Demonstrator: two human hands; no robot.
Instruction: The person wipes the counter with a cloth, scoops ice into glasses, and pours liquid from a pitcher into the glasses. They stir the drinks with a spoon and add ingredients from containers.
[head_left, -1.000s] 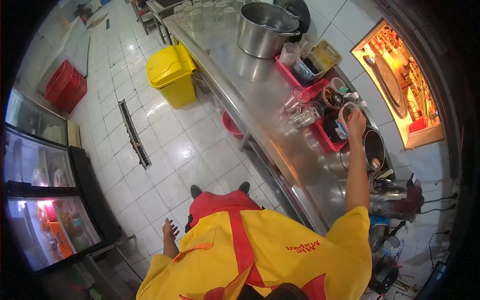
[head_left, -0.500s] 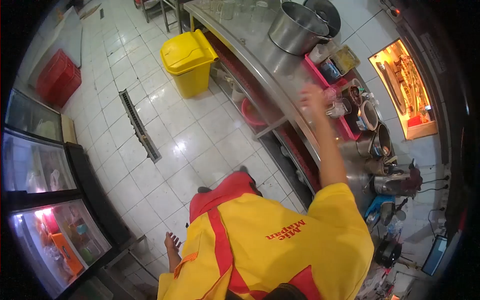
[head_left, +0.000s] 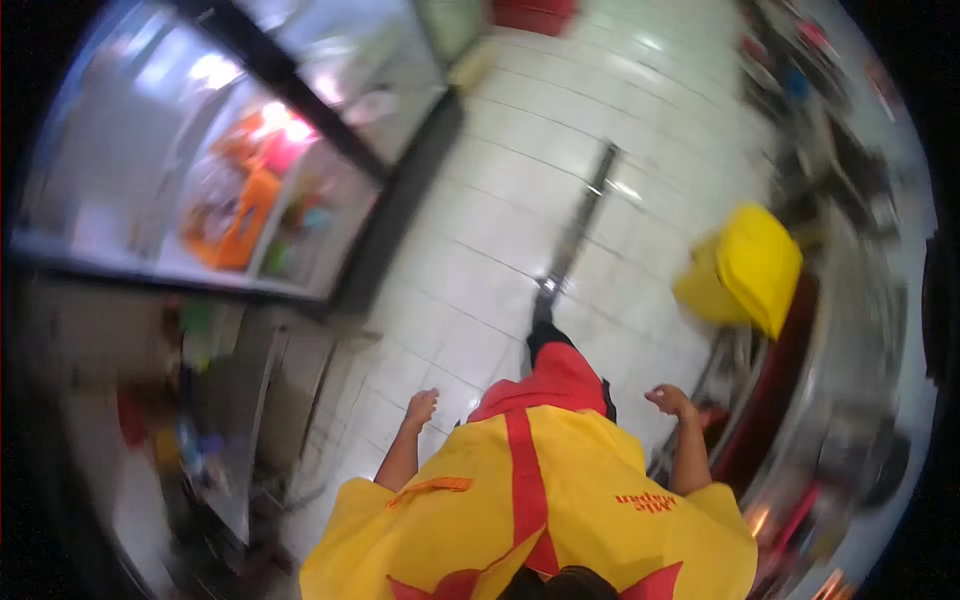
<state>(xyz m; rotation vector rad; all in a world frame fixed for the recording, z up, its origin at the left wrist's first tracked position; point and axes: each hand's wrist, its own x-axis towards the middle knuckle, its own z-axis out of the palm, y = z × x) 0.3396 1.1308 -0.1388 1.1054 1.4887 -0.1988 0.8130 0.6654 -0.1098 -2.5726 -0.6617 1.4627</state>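
My left hand [head_left: 423, 408] hangs beside my red apron [head_left: 540, 385], over the tiled floor. Its fingers are curled in, and nothing shows in them. On the other side, my right hand [head_left: 668, 400] is near the edge of the metal counter's lower shelf. Its fingers are loosely bent and partly apart, with no object visible in them. My yellow shirt [head_left: 600, 490] fills the lower middle of the view, and one dark shoe [head_left: 547, 287] is stretched forward onto the floor.
A glass-door fridge [head_left: 345, 235] with an orange basket [head_left: 250, 218] stands at the left. The yellow bin [head_left: 760, 265] is at the right, by the blurred metal counter [head_left: 850, 300]. A floor drain [head_left: 583, 220] runs ahead, and a red crate [head_left: 535, 14] sits far off.
My right hand has come away from the glasses and pink tray on the counter, down to my side. The view has turned left toward the fridge, and a leg has stepped forward.
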